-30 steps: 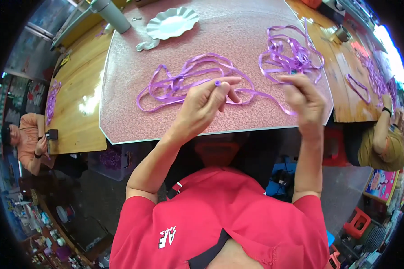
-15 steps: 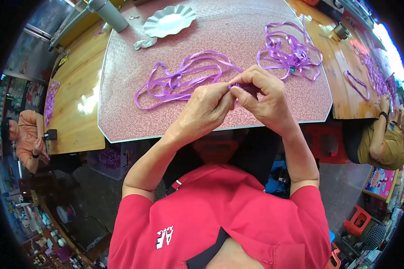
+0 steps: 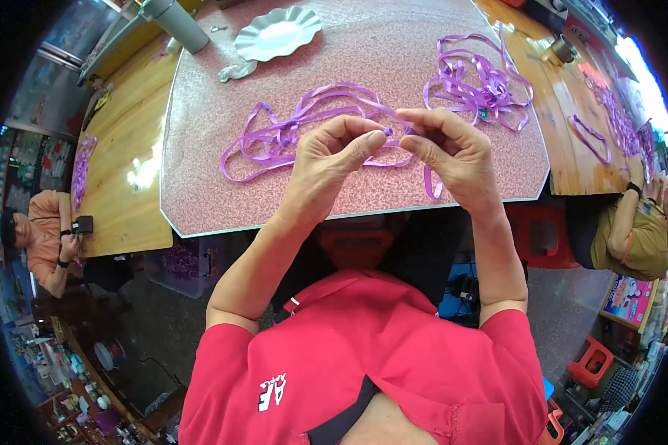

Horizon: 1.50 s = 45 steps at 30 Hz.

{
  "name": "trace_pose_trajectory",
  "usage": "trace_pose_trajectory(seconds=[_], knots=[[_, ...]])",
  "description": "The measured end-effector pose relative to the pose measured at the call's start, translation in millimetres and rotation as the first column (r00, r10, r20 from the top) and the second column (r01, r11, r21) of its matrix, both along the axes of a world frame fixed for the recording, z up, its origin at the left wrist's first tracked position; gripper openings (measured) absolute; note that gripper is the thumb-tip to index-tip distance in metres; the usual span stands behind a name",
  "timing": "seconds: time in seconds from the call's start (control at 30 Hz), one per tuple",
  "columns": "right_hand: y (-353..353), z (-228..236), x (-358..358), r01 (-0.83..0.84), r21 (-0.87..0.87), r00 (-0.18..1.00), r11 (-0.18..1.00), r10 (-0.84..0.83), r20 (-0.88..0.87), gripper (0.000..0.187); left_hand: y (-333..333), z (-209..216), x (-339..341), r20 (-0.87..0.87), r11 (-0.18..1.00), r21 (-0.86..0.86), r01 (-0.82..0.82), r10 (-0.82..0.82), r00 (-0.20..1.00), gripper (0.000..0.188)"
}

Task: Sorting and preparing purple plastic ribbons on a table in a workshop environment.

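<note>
Above the near part of the pink speckled tabletop [image 3: 223, 200], my two hands face each other with a small gap between them. My left hand [image 3: 323, 163] pinches a small purple ribbon end between thumb and forefinger. Opposite it, my right hand [image 3: 459, 154] has thumb and fingers closed on purple ribbon, and a short length hangs below that hand. Loose loops of purple ribbon [image 3: 302, 113] with several knots lie on the table just beyond my hands. How the held ends connect to those loops is partly hidden by my fingers.
A tangled purple ribbon pile [image 3: 490, 93] lies at the far right. At the back are a white scalloped plate [image 3: 278, 34], a crumpled clear wrapper [image 3: 237, 71] and a grey-green bottle [image 3: 176, 26]. Co-workers sit at wooden tables on the left [image 3: 126, 148] and right [image 3: 571, 141].
My hands, which met at the ribbon, have drawn a little apart, each with a pinched piece. A ribbon length now shows hanging below my right hand.
</note>
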State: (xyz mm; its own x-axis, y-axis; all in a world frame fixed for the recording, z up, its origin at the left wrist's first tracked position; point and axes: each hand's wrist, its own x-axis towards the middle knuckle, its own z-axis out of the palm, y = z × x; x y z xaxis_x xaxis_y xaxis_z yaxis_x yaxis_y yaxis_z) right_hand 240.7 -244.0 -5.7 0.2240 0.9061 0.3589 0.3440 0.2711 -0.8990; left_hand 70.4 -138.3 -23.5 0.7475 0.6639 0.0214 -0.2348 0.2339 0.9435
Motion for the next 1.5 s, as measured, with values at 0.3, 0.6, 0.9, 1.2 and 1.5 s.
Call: trace_pose_trajectory(seconds=[0.3, 0.6, 0.9, 1.2, 1.5], knots=[[0, -2, 1, -0.064, -0.104, 0.963, 0.992, 0.034, -0.268, 0.023, 0, -1, 1, 0.021, 0.994, -0.106, 0.034, -0.032, 0.999, 0.017], [-1, -7, -5, -0.162, -0.161, 0.776, 0.974, 0.025, -0.631, 0.021, -6, 3, 1, 0.022, 0.999, -0.042, 0.028, -0.027, 0.999, 0.018], [-3, -9, -2, -0.179, -0.196, 0.753, 0.964, 0.006, -0.657, 0.016, -6, 3, -1, 0.06, 0.996, -0.067, 0.063, -0.059, 0.996, 0.017], [-4, -3, -10, -0.077, -0.176, 0.87, 0.981, -0.02, -0.492, 0.015, -8, 1, 0, 0.041, 0.999, -0.03, 0.031, -0.03, 0.999, 0.015], [-4, -5, -12, 0.004, 0.058, 0.995, 0.998, 0.002, -0.099, 0.013, -8, 3, -4, 0.013, 0.996, 0.087, 0.013, -0.015, 1.0, 0.014]])
